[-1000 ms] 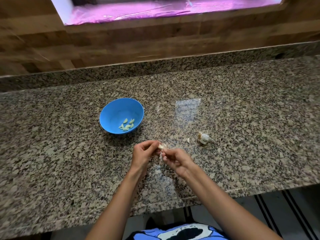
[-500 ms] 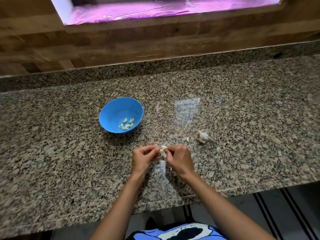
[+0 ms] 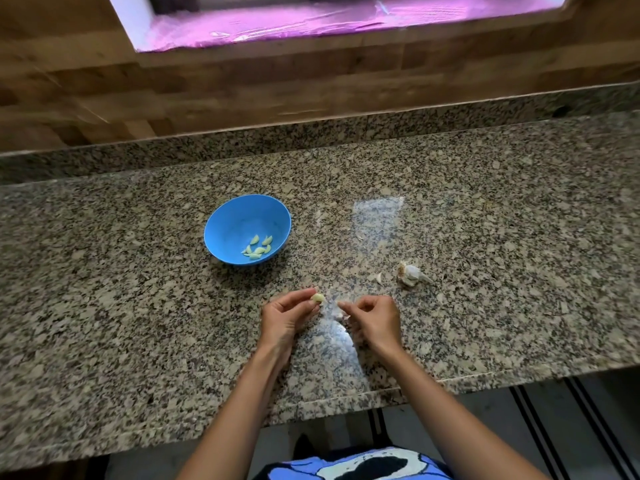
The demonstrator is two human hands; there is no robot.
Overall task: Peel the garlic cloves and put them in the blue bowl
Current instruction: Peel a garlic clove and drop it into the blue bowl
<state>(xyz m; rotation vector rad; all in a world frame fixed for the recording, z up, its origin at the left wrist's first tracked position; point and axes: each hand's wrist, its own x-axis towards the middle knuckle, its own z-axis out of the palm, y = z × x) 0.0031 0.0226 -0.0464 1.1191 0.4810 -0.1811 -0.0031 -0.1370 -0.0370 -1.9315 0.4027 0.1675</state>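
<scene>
With clove (image 3: pixel 317 298) pinched at left hand (image 3: pixel 286 319) fingertips, looking peeled, I judge drop next. Blue bowl (image 3: pixel 228 226) lies ahead-left of that grip, near, nearer left hand than right. Right hand (image 3: pixel 374 321) just beside, apart from clove, fingers curled; holding skin? Cannot tell. Garlic head (image 3: pixel 410 274) on worktop (image 3: pixel 502 271) beyond right hand.

I see a pale peeled clove (image 3: pixel 317 298) pinched above the worktop's near edge, blue bowl (image 3: pixel 227 226) holding cloves (image 3: pixel 258 247) further back.

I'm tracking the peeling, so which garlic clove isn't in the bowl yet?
The clove pinched in the left hand fingertips, above the counter. The other peeled cloves lie inside the blue bowl.
</scene>
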